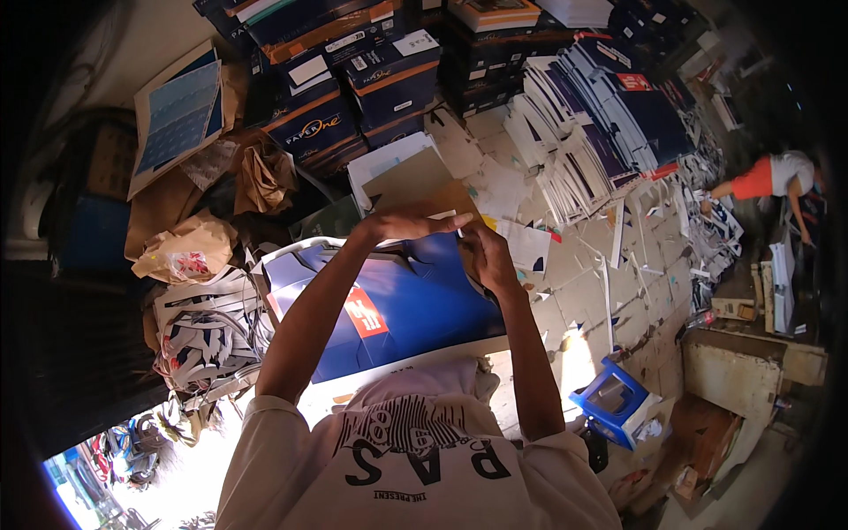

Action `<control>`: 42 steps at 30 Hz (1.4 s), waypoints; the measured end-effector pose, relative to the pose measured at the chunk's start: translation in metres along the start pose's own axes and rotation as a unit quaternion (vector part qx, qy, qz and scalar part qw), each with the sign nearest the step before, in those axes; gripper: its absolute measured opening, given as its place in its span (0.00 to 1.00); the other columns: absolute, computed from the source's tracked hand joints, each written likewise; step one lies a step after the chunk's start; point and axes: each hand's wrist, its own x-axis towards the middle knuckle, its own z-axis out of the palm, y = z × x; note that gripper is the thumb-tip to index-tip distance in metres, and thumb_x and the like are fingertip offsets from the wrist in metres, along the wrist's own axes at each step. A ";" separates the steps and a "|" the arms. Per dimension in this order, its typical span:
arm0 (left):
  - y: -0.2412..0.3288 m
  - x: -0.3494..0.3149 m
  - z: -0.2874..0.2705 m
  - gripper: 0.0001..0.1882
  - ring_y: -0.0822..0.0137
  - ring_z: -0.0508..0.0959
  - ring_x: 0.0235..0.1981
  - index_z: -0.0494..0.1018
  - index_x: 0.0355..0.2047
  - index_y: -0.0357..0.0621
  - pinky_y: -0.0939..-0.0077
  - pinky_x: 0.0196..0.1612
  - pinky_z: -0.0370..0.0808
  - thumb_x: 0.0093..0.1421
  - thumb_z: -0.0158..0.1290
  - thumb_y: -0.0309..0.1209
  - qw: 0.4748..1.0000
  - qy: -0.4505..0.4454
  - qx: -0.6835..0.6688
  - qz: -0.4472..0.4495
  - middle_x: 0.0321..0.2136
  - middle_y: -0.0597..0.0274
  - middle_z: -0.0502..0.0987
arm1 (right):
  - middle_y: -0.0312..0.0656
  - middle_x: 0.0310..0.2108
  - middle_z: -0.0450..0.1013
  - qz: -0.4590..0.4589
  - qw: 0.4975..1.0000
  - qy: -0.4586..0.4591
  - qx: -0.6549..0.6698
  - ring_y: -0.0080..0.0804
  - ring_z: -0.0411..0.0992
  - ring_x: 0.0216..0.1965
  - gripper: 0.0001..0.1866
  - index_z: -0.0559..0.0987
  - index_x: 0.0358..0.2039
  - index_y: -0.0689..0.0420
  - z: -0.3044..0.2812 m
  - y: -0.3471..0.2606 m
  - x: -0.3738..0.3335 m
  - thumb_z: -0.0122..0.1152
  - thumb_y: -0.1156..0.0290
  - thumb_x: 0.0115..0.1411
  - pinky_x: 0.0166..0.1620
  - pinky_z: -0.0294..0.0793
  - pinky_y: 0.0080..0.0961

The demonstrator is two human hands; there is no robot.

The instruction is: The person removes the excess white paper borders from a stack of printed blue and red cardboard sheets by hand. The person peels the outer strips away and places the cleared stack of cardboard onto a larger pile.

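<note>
In front of my body lies a large glossy blue printed sheet (424,309) with a red patch, its edges white and its surface bent. Over its far edge my left hand (397,227) reaches to the right, fingers close together. My right hand (488,252) comes from the other side, fingers bent in a pinch. The fingertips of both hands meet around a small pale piece, too small to name. Just beyond them is a brown board (411,187) with white paper under it.
Dark blue cartons (393,84) are stacked ahead. Piles of printed sheets (609,115) stand at the far right. Paper offcuts (212,331) heap at my left, beside crumpled brown paper (187,246). A blue plastic stool (614,399) is at the right. Another person (786,177) bends down farther right.
</note>
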 end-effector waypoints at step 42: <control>-0.019 0.009 0.050 0.25 0.50 0.82 0.41 0.83 0.39 0.50 0.57 0.48 0.77 0.54 0.57 0.55 0.954 0.263 0.018 -0.145 0.32 0.49 0.83 | 0.47 0.27 0.67 0.046 0.972 0.153 -0.172 0.47 0.68 0.29 0.27 0.68 0.28 0.60 0.048 -0.051 -0.035 0.80 0.63 0.40 0.34 0.66 0.42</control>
